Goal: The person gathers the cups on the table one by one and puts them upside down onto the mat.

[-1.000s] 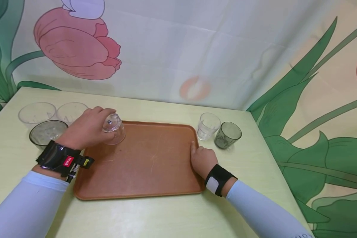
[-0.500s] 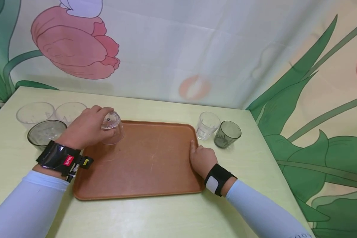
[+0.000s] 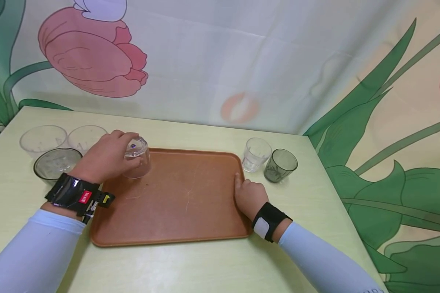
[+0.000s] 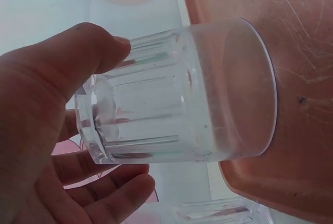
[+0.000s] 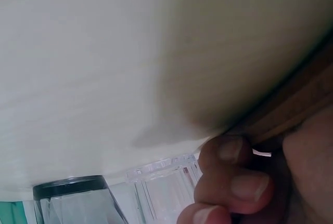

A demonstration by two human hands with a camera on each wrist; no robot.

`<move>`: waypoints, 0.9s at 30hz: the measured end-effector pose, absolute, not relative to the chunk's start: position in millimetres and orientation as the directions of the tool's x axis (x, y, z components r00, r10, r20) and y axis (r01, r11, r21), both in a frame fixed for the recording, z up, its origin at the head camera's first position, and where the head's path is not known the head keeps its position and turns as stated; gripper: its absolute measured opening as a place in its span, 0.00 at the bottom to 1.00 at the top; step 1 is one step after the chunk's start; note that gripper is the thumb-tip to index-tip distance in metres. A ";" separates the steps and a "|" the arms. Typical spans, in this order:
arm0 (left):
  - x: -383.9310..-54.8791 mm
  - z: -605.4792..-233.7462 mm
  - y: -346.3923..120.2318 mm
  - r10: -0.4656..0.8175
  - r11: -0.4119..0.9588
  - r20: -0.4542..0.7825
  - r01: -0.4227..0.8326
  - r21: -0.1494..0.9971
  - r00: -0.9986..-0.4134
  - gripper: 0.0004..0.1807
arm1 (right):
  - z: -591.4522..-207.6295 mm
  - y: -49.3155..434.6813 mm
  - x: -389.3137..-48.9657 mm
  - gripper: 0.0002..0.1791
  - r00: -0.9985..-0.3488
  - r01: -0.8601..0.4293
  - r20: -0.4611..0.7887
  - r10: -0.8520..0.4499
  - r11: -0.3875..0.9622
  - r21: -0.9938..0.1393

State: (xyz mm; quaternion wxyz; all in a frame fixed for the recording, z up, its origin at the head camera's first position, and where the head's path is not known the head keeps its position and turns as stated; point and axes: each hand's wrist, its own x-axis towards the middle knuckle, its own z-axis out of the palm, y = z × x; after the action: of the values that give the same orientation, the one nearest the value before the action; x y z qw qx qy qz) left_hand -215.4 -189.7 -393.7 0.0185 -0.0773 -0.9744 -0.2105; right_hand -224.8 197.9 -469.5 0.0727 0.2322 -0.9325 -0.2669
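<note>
An upside-down clear drinking glass point(image 3: 137, 158) stands at the far left corner of the brown tray point(image 3: 183, 203), its rim right at the tray surface. My left hand point(image 3: 108, 156) holds it near its base; in the left wrist view the thumb point(image 4: 104, 52) lies along one side of the glass point(image 4: 171, 99) and the other fingers reach behind it. My right hand point(image 3: 251, 195) grips the tray's right edge. In the right wrist view its curled fingers point(image 5: 234, 177) show beside the tray's edge point(image 5: 291, 99), thumb side largely hidden.
Left of the tray, two clear glasses point(image 3: 44, 140) and a smoky grey glass point(image 3: 56, 165) stand upright, partly behind my left hand. Beyond the tray's right edge stand another clear glass point(image 3: 256, 154) and a grey glass point(image 3: 280, 166). A flowered curtain point(image 3: 190, 61) hangs behind the table.
My left hand and the clear glass have shifted very slightly to the left, partly with a small change of view. My right hand stays on the tray's edge.
</note>
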 end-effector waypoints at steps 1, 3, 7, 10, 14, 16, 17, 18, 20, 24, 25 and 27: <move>-215.5 -393.5 -189.6 0.143 0.901 0.068 0.159 0.405 -0.987 0.40 | -469.1 197.6 -224.6 0.24 -0.882 -0.395 0.008 -0.471 0.748 0.534; -215.4 -393.1 -189.4 0.144 0.903 0.067 0.158 0.399 -0.987 0.40 | -468.0 197.1 -224.0 0.25 -0.883 -0.395 0.006 -0.469 0.750 0.530; -215.4 -393.0 -189.3 0.150 0.905 0.065 0.164 0.392 -0.987 0.40 | -467.4 196.8 -223.8 0.25 -0.884 -0.396 0.000 -0.467 0.751 0.528; -214.8 -393.2 -189.6 0.153 0.905 0.065 0.166 0.391 -0.986 0.40 | -468.9 197.6 -224.6 0.25 -0.885 -0.398 -0.001 -0.466 0.754 0.523; -213.5 -393.3 -189.8 0.154 0.904 0.071 0.170 0.392 -0.985 0.40 | -471.3 199.1 -226.0 0.25 -0.884 -0.396 0.011 -0.468 0.761 0.513; -213.4 -393.4 -189.8 0.155 0.903 0.073 0.171 0.393 -0.985 0.40 | -472.1 199.6 -226.5 0.25 -0.885 -0.394 0.016 -0.466 0.765 0.509; -213.5 -393.3 -189.7 0.155 0.903 0.072 0.171 0.394 -0.985 0.40 | -472.2 199.6 -226.6 0.25 -0.886 -0.393 0.014 -0.464 0.766 0.508; -213.8 -393.4 -189.8 0.154 0.902 0.069 0.169 0.397 -0.986 0.40 | -472.2 199.6 -226.8 0.25 -0.887 -0.394 0.012 -0.462 0.768 0.506; -214.6 -393.7 -189.9 0.150 0.901 0.060 0.161 0.404 -0.987 0.41 | -471.9 199.2 -226.7 0.25 -0.889 -0.394 0.004 -0.458 0.770 0.501; -216.1 -393.4 -190.1 0.150 0.898 0.046 0.155 0.413 -0.988 0.42 | -471.3 198.4 -226.4 0.25 -0.890 -0.398 -0.005 -0.456 0.771 0.497; -216.3 -393.3 -190.0 0.151 0.898 0.048 0.157 0.412 -0.987 0.42 | -470.8 198.2 -226.1 0.25 -0.890 -0.398 -0.005 -0.456 0.771 0.497; -217.0 -393.2 -190.0 0.152 0.899 0.053 0.160 0.409 -0.987 0.42 | -470.0 197.6 -225.7 0.25 -0.890 -0.398 -0.006 -0.456 0.770 0.499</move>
State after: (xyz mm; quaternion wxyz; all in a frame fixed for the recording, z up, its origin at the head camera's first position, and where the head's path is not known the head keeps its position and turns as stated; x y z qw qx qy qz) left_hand -217.0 -190.0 -393.2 0.0098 -0.0800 -0.9743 -0.2105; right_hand -225.7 197.6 -470.0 0.0581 0.2275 -0.9388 -0.2519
